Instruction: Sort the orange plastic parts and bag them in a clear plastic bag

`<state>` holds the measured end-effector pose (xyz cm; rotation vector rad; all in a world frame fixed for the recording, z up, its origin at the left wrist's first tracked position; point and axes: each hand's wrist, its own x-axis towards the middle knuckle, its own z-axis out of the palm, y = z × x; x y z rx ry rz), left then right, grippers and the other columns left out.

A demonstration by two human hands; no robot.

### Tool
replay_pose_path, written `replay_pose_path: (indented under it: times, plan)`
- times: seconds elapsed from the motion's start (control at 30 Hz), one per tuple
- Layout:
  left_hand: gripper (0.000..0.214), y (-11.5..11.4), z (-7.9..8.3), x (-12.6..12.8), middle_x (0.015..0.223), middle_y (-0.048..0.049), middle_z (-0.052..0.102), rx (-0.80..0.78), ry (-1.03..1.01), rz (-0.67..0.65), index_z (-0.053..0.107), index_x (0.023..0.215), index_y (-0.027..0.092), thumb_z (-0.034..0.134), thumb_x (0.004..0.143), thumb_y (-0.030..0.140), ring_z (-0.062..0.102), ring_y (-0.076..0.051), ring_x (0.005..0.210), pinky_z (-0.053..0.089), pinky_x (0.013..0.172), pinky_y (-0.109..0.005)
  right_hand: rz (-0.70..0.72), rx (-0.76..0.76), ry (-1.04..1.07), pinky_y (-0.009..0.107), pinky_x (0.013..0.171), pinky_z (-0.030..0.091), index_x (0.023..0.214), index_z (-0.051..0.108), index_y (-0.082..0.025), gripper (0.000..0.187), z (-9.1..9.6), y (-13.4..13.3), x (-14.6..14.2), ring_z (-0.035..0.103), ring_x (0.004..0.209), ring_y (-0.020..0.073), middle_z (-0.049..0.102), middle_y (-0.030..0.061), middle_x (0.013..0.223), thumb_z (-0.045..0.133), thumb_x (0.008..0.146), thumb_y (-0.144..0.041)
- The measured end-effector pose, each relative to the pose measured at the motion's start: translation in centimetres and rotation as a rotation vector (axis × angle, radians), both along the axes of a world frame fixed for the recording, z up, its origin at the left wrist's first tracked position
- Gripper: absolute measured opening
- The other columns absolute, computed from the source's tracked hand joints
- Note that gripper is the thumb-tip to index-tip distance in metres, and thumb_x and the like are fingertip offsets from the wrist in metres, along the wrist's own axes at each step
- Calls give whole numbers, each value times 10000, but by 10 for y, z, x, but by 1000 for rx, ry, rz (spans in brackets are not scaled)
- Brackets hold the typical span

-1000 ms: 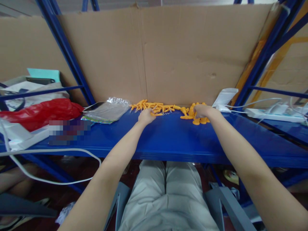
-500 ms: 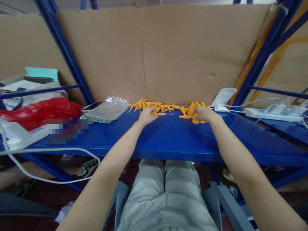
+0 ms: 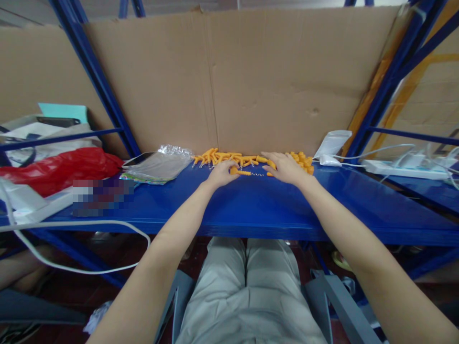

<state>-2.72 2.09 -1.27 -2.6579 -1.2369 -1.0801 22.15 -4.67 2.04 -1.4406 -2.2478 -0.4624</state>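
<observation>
My left hand [image 3: 223, 174] pinches an orange plastic piece with a ribbed rod [image 3: 245, 172] pointing right. A thin metal spring [image 3: 257, 174] extends from the rod's tip. My right hand [image 3: 285, 167] is over the blue shelf with fingers and thumb apart. Part of an orange T-shaped piece [image 3: 271, 164] shows in the gap between its fingers and thumb; whether they touch it is hard to see. Behind my left hand lies a row of branching orange pieces [image 3: 211, 155] with small springs along its front. A cluster of knobby orange pieces [image 3: 303, 161] sits beyond my right hand.
The blue shelf [image 3: 247, 205] is backed by a tall cardboard sheet [image 3: 268, 81]. Clear plastic bags [image 3: 161, 165] and a red plastic bag [image 3: 68, 167] lie left. A white adapter [image 3: 330, 148] and a power strip [image 3: 405, 169] with cables sit right. A white cable loops at front left.
My right hand has moved left from the knobby orange cluster, its fingers spreading. My left hand has shifted slightly right with the ribbed orange piece.
</observation>
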Motion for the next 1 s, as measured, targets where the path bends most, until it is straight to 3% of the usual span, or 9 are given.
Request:
replay_pose_path:
  times: [0.2, 0.37, 0.57, 0.77, 1.0]
  plan:
    - [188, 4, -2, -1, 964, -41, 761, 19, -13, -46, 728, 909, 182, 679, 730, 212, 694, -225, 947, 537, 900, -359, 320, -149, -78, 426, 1073, 462, 1448, 528, -230, 494, -22, 4, -24, 604, 1262, 247, 619, 83, 1398, 520, 955, -238]
    - [207, 5, -3, -1, 1006, -35, 769, 9, -4, -69, 741, 915, 195, 671, 720, 190, 698, -230, 992, 538, 939, -374, 343, -207, -86, 383, 1017, 509, 1348, 633, -189, 427, -30, 7, -30, 673, 1158, 243, 702, 97, 1269, 536, 933, -168]
    - [354, -2, 1, 1, 1138, -56, 753, -32, 9, -8, 754, 1059, 179, 632, 731, 128, 678, -245, 1102, 511, 1027, -390, 408, -200, -35, 368, 1019, 511, 1201, 728, -186, 331, -29, 10, -29, 686, 1137, 231, 727, 84, 1219, 565, 915, -146]
    - [439, 0, 0, 0, 1204, -42, 731, -17, 21, -12, 736, 1145, 218, 592, 747, 101, 645, -233, 1173, 473, 1087, -407, 423, -281, -12, 355, 1049, 486, 1238, 712, -230, 345, -25, 3, -31, 670, 1170, 223, 713, 49, 1249, 631, 903, -244]
    - [589, 6, -4, -2, 1359, -63, 648, 16, 2, -19, 636, 1303, 224, 612, 729, 97, 543, -251, 1319, 402, 1153, -452, 439, -281, -38, 419, 1090, 436, 1276, 686, -203, 395, -25, -1, -37, 631, 1230, 260, 687, 92, 1290, 665, 897, -312]
